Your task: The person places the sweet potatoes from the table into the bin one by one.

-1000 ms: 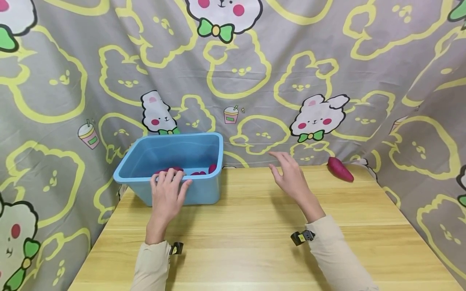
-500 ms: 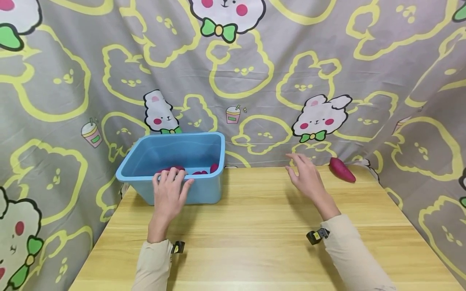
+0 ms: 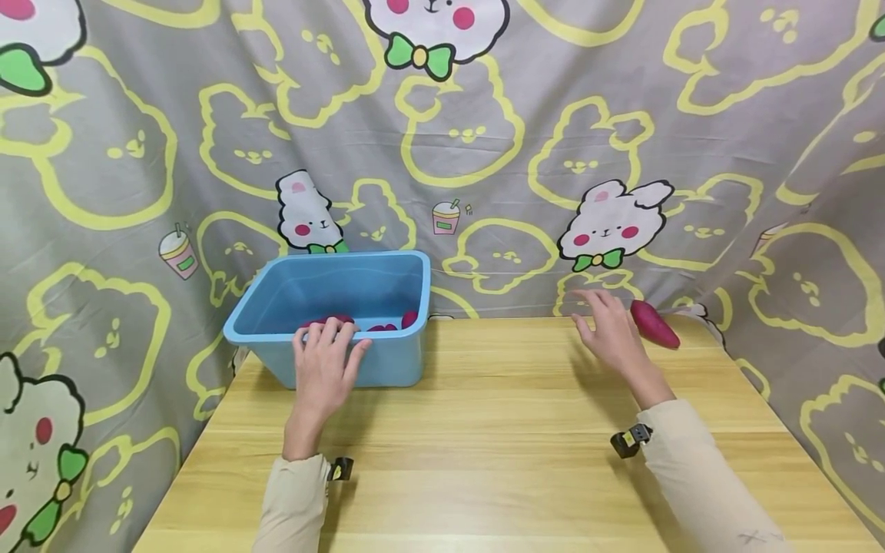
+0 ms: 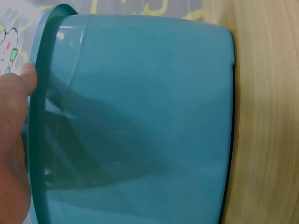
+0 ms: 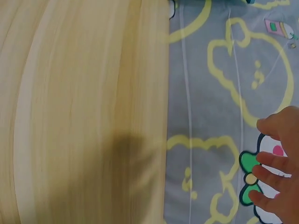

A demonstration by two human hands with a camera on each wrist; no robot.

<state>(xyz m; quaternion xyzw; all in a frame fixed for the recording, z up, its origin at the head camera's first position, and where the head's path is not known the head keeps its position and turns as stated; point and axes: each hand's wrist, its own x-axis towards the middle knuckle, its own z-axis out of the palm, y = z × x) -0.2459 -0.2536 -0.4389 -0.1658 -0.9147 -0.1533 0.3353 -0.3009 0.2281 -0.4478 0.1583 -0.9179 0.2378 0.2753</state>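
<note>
A blue plastic bin [image 3: 387,361] stands at the back left of the table. My left hand [image 3: 323,372] grips its front rim, fingers curled over the edge; in the left wrist view the thumb lies against the outer side of the rim. Inside the bin are several purple sweet potatoes [image 3: 409,318], partly hidden by the front wall and the hand. Another purple sweet potato [image 3: 653,324] lies alone at the back right. Just left of it my right hand [image 3: 615,334] hovers above the table, fingers extended and holding nothing.
The wooden table [image 3: 477,453] ends at the back against a grey patterned curtain [image 3: 470,92]. More curtain hangs at both sides. Small cameras are strapped at both wrists.
My right hand has travelled rightward, coming close to the lone sweet potato. The left hand keeps its place on the bin's rim, and the view has shifted slightly.
</note>
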